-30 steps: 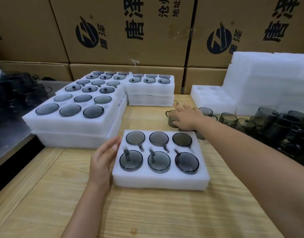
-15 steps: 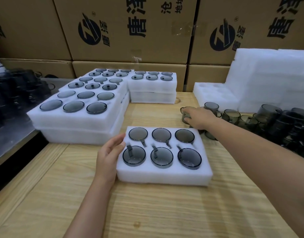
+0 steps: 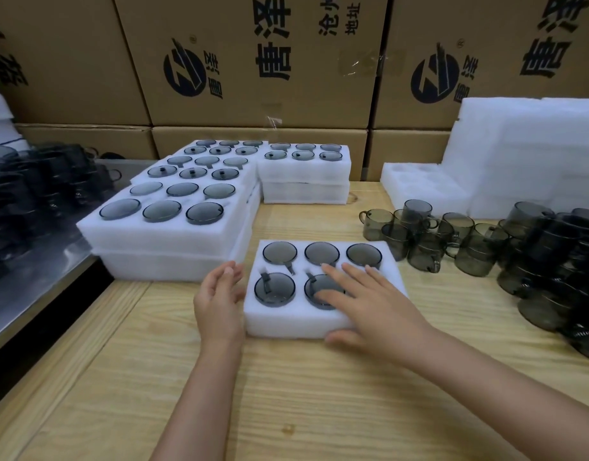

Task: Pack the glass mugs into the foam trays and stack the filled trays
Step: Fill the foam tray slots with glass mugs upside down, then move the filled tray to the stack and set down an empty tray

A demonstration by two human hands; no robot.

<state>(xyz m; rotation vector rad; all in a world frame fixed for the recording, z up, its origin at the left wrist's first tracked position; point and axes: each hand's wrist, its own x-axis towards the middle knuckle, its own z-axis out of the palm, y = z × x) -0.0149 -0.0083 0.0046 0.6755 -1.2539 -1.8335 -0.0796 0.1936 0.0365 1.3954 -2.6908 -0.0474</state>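
A white foam tray (image 3: 286, 322) filled with smoky glass mugs lies on the wooden table in front of me. My right hand (image 3: 369, 304) rests flat on the tray's right half, fingers spread, thumb against its near edge; it hides the near-right mug. My left hand (image 3: 220, 297) is at the tray's left side, fingers apart, touching or nearly touching the foam. Loose glass mugs (image 3: 423, 234) stand in a cluster right of the tray. Filled trays are stacked at the left (image 3: 160, 244) and at the back (image 3: 303, 181).
Empty foam trays (image 3: 519, 154) are piled at the back right, one with open pockets in front. More dark mugs (image 3: 559, 261) crowd the right edge and a bin (image 3: 27, 201) at the left. Cardboard boxes (image 3: 260, 61) form a wall behind.
My right hand has left the loose mugs and come back onto the filled tray's right half. My left hand has stayed at the tray's left side.
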